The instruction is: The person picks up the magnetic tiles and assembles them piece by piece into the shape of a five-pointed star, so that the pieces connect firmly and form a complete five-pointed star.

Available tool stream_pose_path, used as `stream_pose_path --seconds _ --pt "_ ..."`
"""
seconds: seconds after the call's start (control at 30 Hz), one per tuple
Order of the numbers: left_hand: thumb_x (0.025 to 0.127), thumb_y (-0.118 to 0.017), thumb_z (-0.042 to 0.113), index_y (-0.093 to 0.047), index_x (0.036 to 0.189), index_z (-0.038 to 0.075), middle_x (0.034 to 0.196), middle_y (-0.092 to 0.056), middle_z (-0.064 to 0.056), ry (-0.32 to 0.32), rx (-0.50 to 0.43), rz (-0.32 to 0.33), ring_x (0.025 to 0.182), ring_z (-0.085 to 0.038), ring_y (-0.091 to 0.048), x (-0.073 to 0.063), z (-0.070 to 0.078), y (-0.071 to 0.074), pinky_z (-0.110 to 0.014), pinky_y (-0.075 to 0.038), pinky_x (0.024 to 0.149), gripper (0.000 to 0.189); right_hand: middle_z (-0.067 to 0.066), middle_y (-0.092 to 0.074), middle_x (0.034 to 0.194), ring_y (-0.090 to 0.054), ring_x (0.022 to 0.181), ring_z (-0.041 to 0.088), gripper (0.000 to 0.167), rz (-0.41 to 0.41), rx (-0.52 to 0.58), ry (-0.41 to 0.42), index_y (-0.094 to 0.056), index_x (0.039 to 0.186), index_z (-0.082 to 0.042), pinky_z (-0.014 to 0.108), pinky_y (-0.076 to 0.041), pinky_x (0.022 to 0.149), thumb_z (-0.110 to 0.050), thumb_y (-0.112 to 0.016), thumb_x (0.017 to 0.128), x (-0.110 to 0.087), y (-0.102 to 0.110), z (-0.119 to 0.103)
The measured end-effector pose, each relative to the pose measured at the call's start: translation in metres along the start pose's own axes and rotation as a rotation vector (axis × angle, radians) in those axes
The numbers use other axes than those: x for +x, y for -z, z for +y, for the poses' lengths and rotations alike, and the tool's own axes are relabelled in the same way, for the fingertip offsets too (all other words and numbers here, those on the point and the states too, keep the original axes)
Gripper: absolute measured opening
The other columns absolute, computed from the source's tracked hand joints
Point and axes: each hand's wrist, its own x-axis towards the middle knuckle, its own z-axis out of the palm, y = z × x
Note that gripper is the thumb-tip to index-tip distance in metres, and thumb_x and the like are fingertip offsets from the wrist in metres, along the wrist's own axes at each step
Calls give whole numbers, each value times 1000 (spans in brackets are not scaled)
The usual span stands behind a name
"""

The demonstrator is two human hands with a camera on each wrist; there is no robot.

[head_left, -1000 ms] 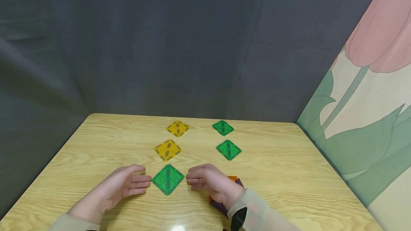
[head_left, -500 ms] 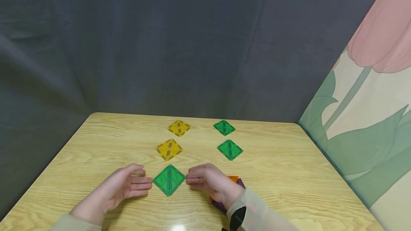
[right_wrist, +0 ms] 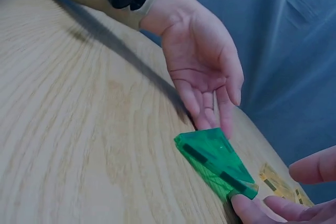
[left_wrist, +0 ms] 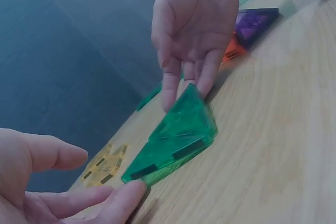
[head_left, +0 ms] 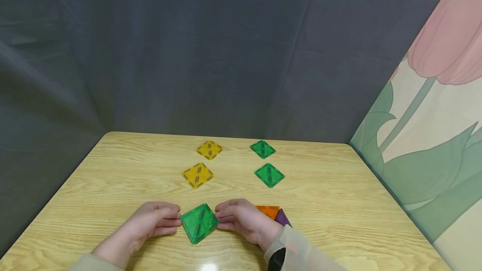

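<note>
A green diamond of magnetic tiles [head_left: 199,223], crossed by a dark middle line, lies between the two hands near the table's front. Seen from the wrists it stands slightly folded along that line. At its left corner the fingertips of my left hand [head_left: 152,221] touch it, the thumb held apart. On the opposite corner rest the extended fingertips of my right hand [head_left: 244,223]; in the right wrist view its thumb is clear of the tiles. Neither hand curls round them. My right forearm partly covers an orange tile [head_left: 268,211] and a purple tile [head_left: 283,218].
Farther back on the wooden table [head_left: 124,170] lie two yellow diamonds, one nearer [head_left: 198,175] and one farther [head_left: 209,150]. Two green diamonds, a nearer one [head_left: 269,175] and a farther one [head_left: 262,149], lie to their right. A dark curtain [head_left: 211,53] hangs behind.
Both hands have moved slightly towards the person's body. The green diamond between them has shifted nearer with them and turned a little, its far corner now pointing more to the right.
</note>
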Motion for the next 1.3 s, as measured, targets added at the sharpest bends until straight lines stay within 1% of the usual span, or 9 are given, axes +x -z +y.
stream_pose_path --seconds 0.13,0.3,0.37,0.43,0.57,0.7,0.9,1.13,1.3 --pt "95 -63 12 -47 132 -19 102 -66 -14 1 40 3 90 -23 -68 -1 0 -8 -37 -59 77 50 17 -65 109 -66 90 20 37 -22 -27 14 -52 129 11 40 -55 88 2 -57 94 -3 0 2" --pt "92 -66 9 -61 124 -11 95 -69 -9 -13 98 -28 80 -19 -67 1 -4 -14 -33 -60 69 38 20 -67 115 -68 93 22 35 -68 -60 14 -59 128 6 39 -56 86 -1 -58 94 -8 0 3" --pt "92 -66 7 -60 126 -10 93 -69 -8 -15 111 -39 78 -19 -67 1 -5 -16 -32 -60 67 39 20 -67 115 -67 94 23 34 -78 -91 14 -59 128 6 39 -57 84 -1 -58 94 -10 0 3" --pt "91 -66 4 -54 132 -11 92 -70 -10 -21 113 -45 76 -19 -67 1 -6 -17 -31 -60 65 45 20 -68 112 -68 91 24 36 -71 -139 17 -56 130 6 39 -58 80 -1 -59 94 -12 0 3" --pt "90 -67 3 -42 140 -13 90 -71 -12 -11 119 -31 74 -20 -67 0 -7 -21 -31 -59 63 58 16 -70 96 -66 73 20 41 -54 -237 8 -51 132 5 30 -57 63 -1 -61 93 -16 1 3" --pt "89 -68 4 -42 138 -15 90 -71 -12 -3 146 -14 75 -22 -68 -1 -8 -25 -32 -60 64 59 14 -68 81 -63 60 15 40 -82 -282 -19 -52 130 5 22 -51 50 0 -63 91 -19 0 4" --pt "90 -66 3 -54 124 -19 87 -70 -8 -3 204 -17 74 -21 -68 -2 -11 -26 -34 -60 64 43 12 -68 76 -64 58 15 31 -123 -267 -42 -58 116 6 23 -53 47 4 -66 86 -22 -5 7" --pt "90 -69 4 -70 102 -9 79 -68 -5 2 307 -64 68 -16 -64 -6 -9 -27 -29 -56 57 17 13 -68 79 -65 63 17 33 -151 -250 -64 -57 115 6 23 -55 50 9 -67 83 -28 -6 8" --pt "89 -70 5 -72 94 -4 73 -64 -5 -17 356 -105 63 -15 -61 -11 -7 -26 -27 -54 53 10 12 -67 75 -65 59 15 22 -147 -240 -77 -59 105 6 24 -57 52 10 -65 85 -31 -4 11"
